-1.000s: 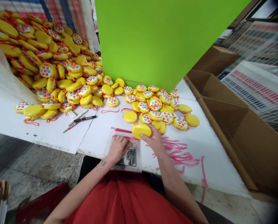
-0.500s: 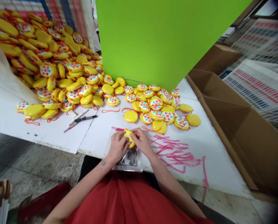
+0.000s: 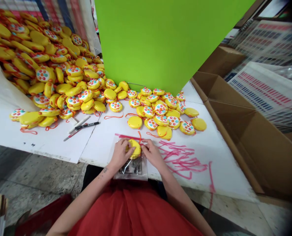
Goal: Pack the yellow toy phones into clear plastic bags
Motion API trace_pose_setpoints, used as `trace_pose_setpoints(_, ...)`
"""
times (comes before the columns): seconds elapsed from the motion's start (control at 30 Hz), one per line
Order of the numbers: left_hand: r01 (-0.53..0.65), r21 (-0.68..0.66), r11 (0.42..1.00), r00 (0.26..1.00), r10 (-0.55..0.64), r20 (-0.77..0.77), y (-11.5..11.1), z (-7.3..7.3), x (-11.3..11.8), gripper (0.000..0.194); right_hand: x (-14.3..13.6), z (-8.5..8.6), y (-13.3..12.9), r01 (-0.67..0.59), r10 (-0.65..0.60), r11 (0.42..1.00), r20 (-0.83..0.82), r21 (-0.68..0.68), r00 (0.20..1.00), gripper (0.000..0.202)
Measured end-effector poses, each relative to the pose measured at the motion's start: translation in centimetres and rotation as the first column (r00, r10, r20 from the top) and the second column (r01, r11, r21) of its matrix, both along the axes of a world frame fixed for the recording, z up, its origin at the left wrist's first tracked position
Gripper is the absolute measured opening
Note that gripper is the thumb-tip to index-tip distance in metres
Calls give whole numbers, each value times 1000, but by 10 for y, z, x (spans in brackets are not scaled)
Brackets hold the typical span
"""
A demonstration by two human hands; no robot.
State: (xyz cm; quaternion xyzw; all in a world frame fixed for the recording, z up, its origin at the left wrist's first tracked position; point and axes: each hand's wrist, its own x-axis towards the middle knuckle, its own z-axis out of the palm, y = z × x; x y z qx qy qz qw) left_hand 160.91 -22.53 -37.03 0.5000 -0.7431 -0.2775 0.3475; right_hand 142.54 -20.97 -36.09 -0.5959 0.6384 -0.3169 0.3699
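My left hand (image 3: pixel 121 152) is closed around the left side of a yellow toy (image 3: pixel 135 147), a flat rounded one with its plain back up. An orange cord loop (image 3: pixel 139 136) sticks up from the toy's far end. My right hand (image 3: pixel 152 153) is by the toy's right edge, thumb and forefinger bent towards each other near the base of the cord. What those fingertips grip, if anything, is too small to make out. Beneath the toy lies a clear zip bag (image 3: pixel 117 173) with a pink seal strip, over a dark printed sheet (image 3: pixel 131 167).
Many similar toys (image 3: pixel 160 108) with coloured dots lie beyond my hands, and a large heap (image 3: pixel 45 73) fills the left. Pens (image 3: pixel 87 126) lie left of the bag. A green panel (image 3: pixel 160 42) stands behind; an open carton (image 3: pixel 246 137) is on the right.
My right hand has moved off the toy to its right edge. The orange cord now shows upright at the far end. My left hand still holds the toy; the whole view has shifted slightly.
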Motion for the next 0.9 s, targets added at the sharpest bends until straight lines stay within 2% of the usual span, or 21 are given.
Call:
trace_pose_setpoints(0.1,63,56,996,998,-62,-17,-4,8,1,12,5,-4,0,24,-23,999,28,-44,999,24)
trace_pose_setpoints(0.23,120,114,986,993,-120,-5,-6,16,4,14,9,-2,-1,61,-63,997,-46,-52,997,27)
trace_pose_setpoints(0.33,144,115,983,989,-145,-1,-7,19,6,14,13,-1,1,94,-101,992,-75,-86,992,29)
trace_pose_setpoints(0.47,188,133,973,981,-181,-63,-5,21,4,13,20,0,4,123,-130,979,-33,-164,991,29)
trace_pose_setpoints(0.53,167,122,978,985,-159,-72,-2,22,1,12,21,0,5,128,-136,973,-27,-192,990,29)
trace_pose_setpoints(0.63,59,90,994,998,-59,2,1,23,0,13,21,-1,6,137,-145,969,-25,-203,989,28)
trace_pose_setpoints(0.7,40,113,993,998,-44,35,1,24,1,15,21,-3,6,149,-153,968,-6,-203,988,27)
trace_pose_setpoints(0.77,103,188,977,995,-104,-7,0,28,2,11,22,-4,7,170,-167,964,36,-206,985,26)
trace_pose_setpoints(0.87,311,308,899,950,-287,-121,-1,36,1,12,25,-4,8,200,-173,961,152,-193,973,24)
trace_pose_setpoints(0.9,342,313,886,940,-320,-121,-1,38,0,14,26,-4,8,208,-173,961,189,-183,967,23)
